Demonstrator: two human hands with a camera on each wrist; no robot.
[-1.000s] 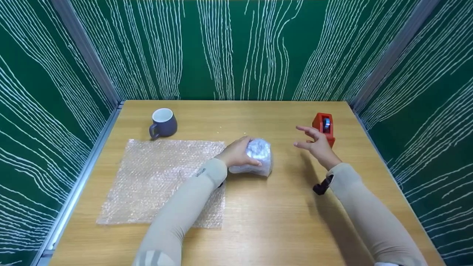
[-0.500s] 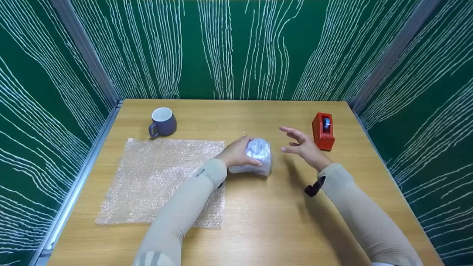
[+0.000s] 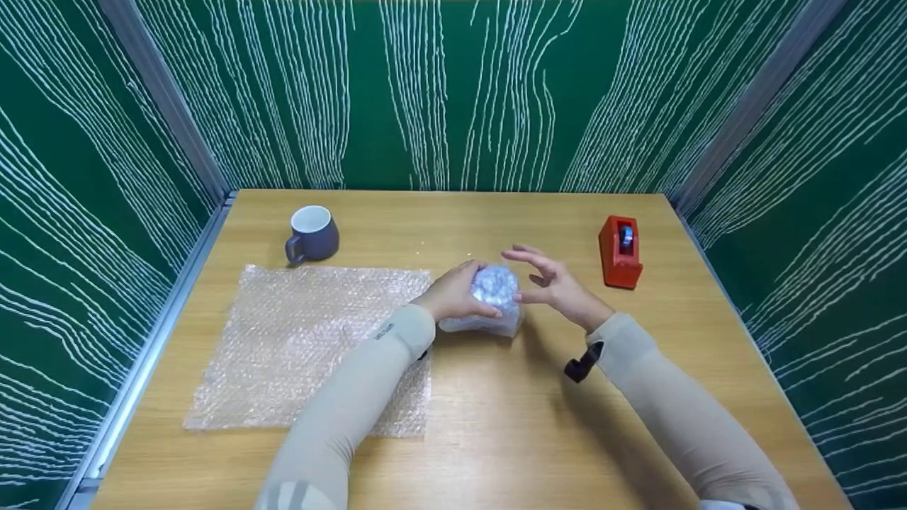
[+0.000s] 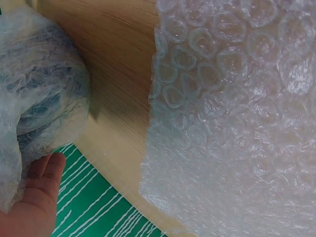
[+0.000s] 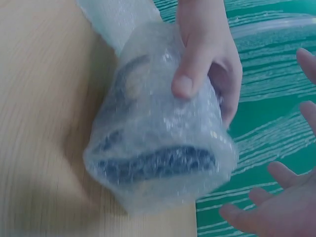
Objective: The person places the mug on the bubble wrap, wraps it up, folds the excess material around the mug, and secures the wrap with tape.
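A bubble-wrapped bundle (image 3: pixel 496 290) lies at the middle of the table; something dark blue shows through its layers in the right wrist view. My left hand (image 3: pixel 457 294) grips the bundle from its left side, thumb on the near side and fingers over the far side. At the bundle's right end, my right hand (image 3: pixel 560 287) hovers with spread, slightly bent fingers, its thumb tip right at the wrap and nothing held. A flat sheet of bubble wrap (image 3: pixel 305 347) is spread under the left forearm, also filling much of the left wrist view.
A dark blue-grey mug (image 3: pixel 314 235), white inside, stands behind the sheet at the back left. To the back right is a red tape dispenser (image 3: pixel 621 255). Green walls (image 3: pixel 489 92) with white wavy lines enclose the wooden table (image 3: pixel 496 439).
My right hand has moved left from in front of the tape dispenser to the bundle's right end. My left hand keeps its hold, and the bundle stays in place.
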